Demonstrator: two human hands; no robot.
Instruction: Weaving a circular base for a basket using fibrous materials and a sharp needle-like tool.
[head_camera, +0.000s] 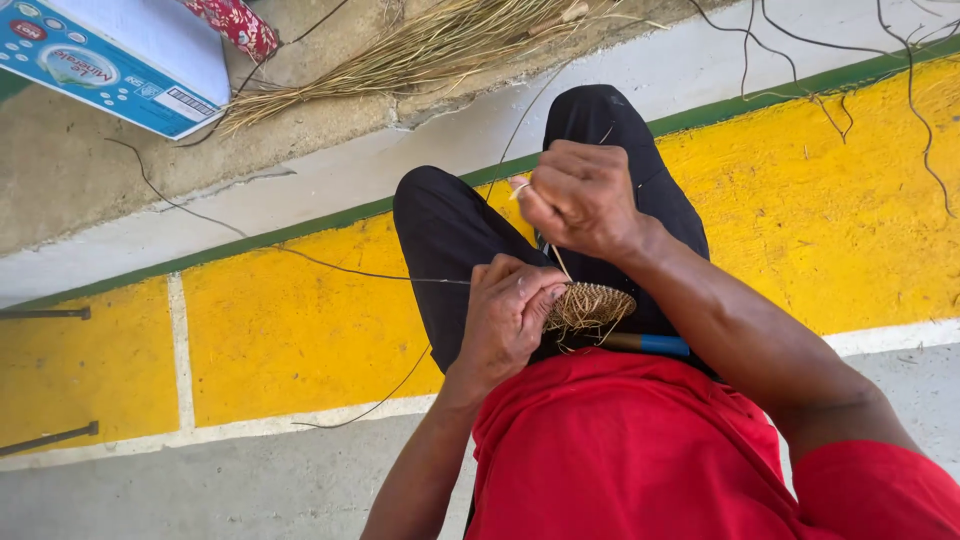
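Red shirt (640, 450) closest to camera, person sitting with black trousers (450, 230) over yellow floor band (300, 330). Left hand (505, 315) closed in pinch on edge of small woven fiber disc (590, 305), which rests on lap, flat side up. Right hand (580, 195) above disc, grip clamped on thin strand (560, 262) running up from disc, almost vertical. Blue-handled tool (655, 345) lies just beside disc. Loose straw bundle (420, 50) well apart, on floor.

Red short-sleeved shirt (620, 450), black trousers (450, 240)
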